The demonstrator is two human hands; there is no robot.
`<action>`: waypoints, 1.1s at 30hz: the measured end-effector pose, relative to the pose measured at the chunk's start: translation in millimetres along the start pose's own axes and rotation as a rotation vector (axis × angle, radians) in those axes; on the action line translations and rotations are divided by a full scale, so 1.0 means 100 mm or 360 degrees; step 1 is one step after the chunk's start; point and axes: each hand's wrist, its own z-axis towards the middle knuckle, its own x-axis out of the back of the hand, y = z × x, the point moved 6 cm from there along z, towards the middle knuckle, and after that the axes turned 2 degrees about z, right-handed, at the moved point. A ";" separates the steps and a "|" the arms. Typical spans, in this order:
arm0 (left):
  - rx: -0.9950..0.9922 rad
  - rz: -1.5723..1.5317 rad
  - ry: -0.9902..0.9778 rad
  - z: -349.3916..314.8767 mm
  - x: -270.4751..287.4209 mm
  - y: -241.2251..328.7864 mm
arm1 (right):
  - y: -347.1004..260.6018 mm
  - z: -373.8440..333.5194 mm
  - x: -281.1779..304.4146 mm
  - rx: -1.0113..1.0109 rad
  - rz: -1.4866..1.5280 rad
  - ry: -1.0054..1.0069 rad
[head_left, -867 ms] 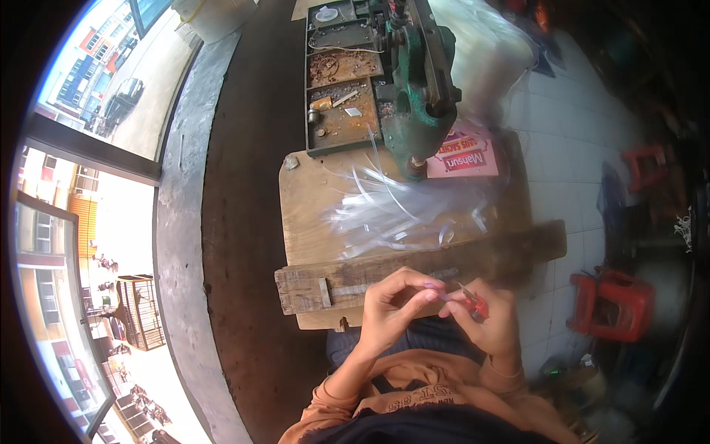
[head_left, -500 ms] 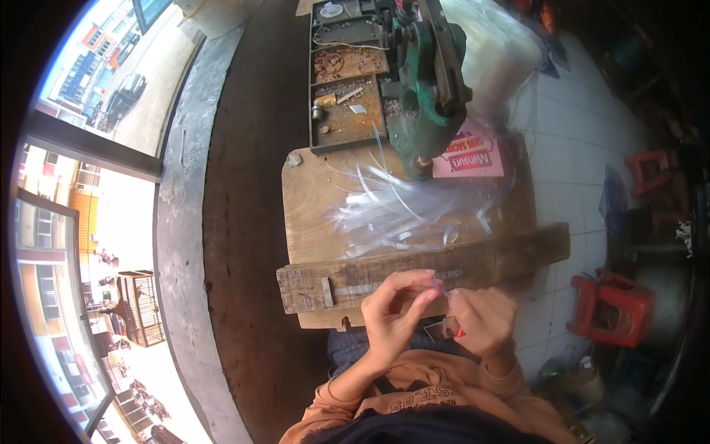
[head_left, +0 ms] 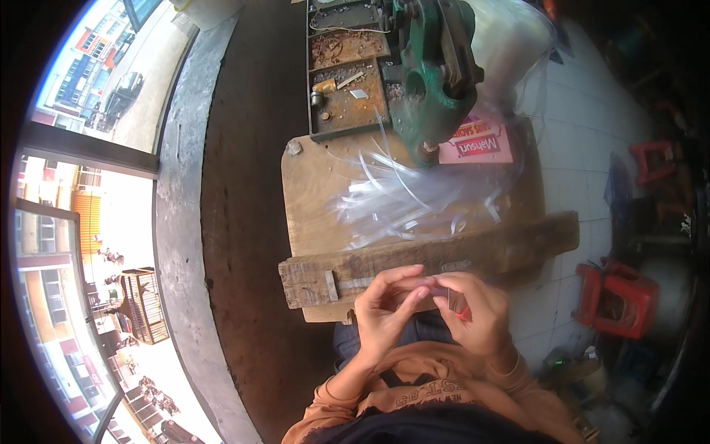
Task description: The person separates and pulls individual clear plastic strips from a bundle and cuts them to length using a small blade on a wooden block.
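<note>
Over the near edge of the wooden board, my two hands meet fingertip to fingertip. My left hand is closed in a pinch on a small purplish strip, seemingly clear plastic; its ends are hidden by fingers. My right hand pinches the strip's other side with thumb and forefinger. In the same palm sits a small red-handled tool with a thin greyish part; its exact kind is hard to make out. Just beyond lies a loose pile of clear plastic strips on the board.
A thick wooden beam crosses the board before my hands. Behind stand a green hand press, a divided metal tray of small parts and a pink packet. A red stool stands on the tiled floor at right.
My right hand has turned and its fingers have straightened toward the left fingertips. The red-handled tool shows less. The view has shifted slightly.
</note>
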 end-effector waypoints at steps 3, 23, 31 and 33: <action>0.0054 -0.0049 0.0057 -0.03 0.02 -0.04 | 0.05 -0.04 -0.09 -0.0119 0.0104 -0.0075; 0.0040 -0.0116 0.0117 -0.10 0.10 -0.14 | 0.08 -0.03 -0.12 -0.0033 -0.0048 -0.0044; -0.0114 0.0411 0.0392 -0.25 0.35 -0.01 | 0.15 0.04 -0.36 -0.0434 0.0255 -0.0349; -0.0269 0.0657 0.0503 -0.31 0.47 0.02 | 0.13 0.07 -0.52 -0.0414 0.0313 -0.0337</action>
